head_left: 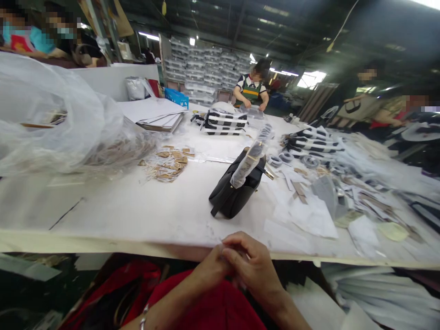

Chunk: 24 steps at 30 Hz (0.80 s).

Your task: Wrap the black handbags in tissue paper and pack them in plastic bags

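Note:
My left hand (223, 259) and my right hand (252, 260) meet just in front of the table's near edge, over my red clothing. The right fingers curl closed against the left hand, which they partly cover. Whatever sits between the fingers, if anything, is hidden. Nearest to both hands is a black handbag (232, 195), tilted on the white table beyond them and touched by neither. Clear plastic wraps its raised handle (249, 160). A zip end with a gold-coloured tip (269, 174) sticks out on its right side.
Plastic bags (68, 123) and brown tags with strings (168, 165) lie left. Paper scraps (312, 211), tape rolls (311, 161) and black-and-white striped bags (311, 142) cover the right. Another striped bag (227, 121) stands farther back, near a co-worker (252, 89) handling clear plastic.

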Available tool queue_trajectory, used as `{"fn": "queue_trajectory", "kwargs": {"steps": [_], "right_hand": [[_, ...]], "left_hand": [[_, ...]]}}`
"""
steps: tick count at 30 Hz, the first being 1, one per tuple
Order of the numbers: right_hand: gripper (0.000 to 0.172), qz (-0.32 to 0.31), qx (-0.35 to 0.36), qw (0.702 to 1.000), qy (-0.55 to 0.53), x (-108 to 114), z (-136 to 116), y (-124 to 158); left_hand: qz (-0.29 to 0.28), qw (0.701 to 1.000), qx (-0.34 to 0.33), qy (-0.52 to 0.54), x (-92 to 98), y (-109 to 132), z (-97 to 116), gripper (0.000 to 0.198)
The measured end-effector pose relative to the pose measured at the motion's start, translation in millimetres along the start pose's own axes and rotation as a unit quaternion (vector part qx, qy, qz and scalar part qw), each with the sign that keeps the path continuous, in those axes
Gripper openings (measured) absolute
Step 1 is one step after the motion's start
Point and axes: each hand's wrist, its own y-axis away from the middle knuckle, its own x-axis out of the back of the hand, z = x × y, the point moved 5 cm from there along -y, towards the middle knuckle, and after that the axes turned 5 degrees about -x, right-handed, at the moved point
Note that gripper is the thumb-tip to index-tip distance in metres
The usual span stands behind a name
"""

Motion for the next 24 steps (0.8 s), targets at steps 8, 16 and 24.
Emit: {"fn": "queue_trajectory", "kwargs": {"steps": [8,16,24], "right_hand": [[0.022,0.194,0.045,0.950,0.242,108.3,60.4,-18.6],[0.031,0.227,-0.006,0.952,0.205,126.5,114.5,-17.8],[0.040,0.004,-0.166,0.982,-0.091,37.6,48.7,-13.3]], "left_hand": [[0.021,0.998,0.029,0.046,26.7,7.0,-9.8,0.047],[0.046,0.998,0.047,0.024,25.7,7.2,6.2,0.034],[-0.054,0.992,0.114,0.001,20.6,17.9,4.8,0.015]]}}
